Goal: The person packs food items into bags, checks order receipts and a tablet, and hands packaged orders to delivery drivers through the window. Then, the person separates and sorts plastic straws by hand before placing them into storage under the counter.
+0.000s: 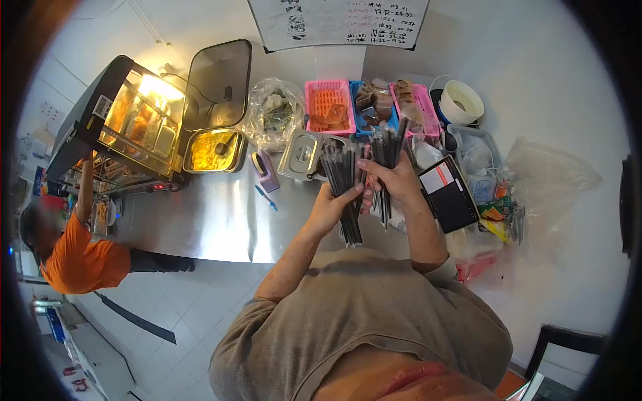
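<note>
The left hand [334, 204] and right hand [396, 179] each grip a bundle of black straws [341, 167] above the tabletop [221, 214]. Baskets [328, 107] stand behind; a black tablet [449, 194] lies beside the right forearm.

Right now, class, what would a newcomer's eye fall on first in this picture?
Probably the two bunches of thin black sticks, one in the left hand, the other in the right hand, front and centre. Next, the brightly glowing cabinet at the left of the steel counter, where a person in an orange top raises an arm.
</note>
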Available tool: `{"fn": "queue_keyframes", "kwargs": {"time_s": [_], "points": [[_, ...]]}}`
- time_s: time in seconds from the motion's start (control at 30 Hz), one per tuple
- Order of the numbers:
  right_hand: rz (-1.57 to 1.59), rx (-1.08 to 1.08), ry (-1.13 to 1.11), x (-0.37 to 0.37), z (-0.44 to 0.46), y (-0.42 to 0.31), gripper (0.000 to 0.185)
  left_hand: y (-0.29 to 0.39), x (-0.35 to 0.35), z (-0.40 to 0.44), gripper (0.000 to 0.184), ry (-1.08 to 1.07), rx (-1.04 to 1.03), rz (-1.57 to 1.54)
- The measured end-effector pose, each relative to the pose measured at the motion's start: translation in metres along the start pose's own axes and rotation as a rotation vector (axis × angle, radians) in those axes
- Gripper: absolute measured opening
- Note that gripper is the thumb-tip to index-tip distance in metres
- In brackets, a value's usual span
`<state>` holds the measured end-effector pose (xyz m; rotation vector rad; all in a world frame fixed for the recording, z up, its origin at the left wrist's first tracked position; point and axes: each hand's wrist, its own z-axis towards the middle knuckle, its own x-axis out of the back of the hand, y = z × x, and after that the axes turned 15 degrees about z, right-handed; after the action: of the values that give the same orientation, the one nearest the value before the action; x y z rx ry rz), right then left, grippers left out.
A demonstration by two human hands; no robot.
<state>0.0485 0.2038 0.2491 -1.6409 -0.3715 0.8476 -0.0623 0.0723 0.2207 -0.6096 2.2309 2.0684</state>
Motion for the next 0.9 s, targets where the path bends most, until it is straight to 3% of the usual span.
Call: {"fn": "queue_keyframes", "kwargs": {"time_s": [0.1,0.2,0.3,0.33,0.5,0.67,0.77,0.8,0.9], "points": [[0.043,0.159,0.084,0.002,0.004,0.012,0.025,0.001,-0.004,0.0,0.025,0.096,0.002,-0.142],[0.381,0.223,0.144,0.002,0.01,0.008,0.019,-0.004,0.001,0.003,0.028,0.239,-0.006,-0.049],[0.166,0.104,-0.005,0.007,0.006,-0.005,0.02,-0.007,0.012,0.004,0.032,0.146,-0.021,0.034],[-0.039,0.09,-0.044,0.005,0.004,-0.006,0.028,-0.008,0.012,0.004,0.032,0.126,-0.025,0.062],[-0.119,0.108,0.006,-0.004,0.003,0.009,0.028,-0.011,0.013,0.004,0.033,0.069,0.003,0.179],[-0.15,0.227,0.121,0.001,0.003,0.013,0.016,-0.024,0.016,0.008,0.033,0.137,-0.021,0.037],[0.148,0.302,0.108,-0.001,0.012,0.012,0.008,-0.02,0.017,0.01,0.036,0.143,-0.012,-0.038],[0.295,0.211,0.135,-0.003,0.006,0.007,0.008,-0.016,0.017,0.008,0.037,0.142,0.007,-0.073],[0.421,0.27,0.14,-0.001,0.004,0.0,0.01,-0.008,0.017,0.005,0.038,0.102,0.014,-0.026]]}}
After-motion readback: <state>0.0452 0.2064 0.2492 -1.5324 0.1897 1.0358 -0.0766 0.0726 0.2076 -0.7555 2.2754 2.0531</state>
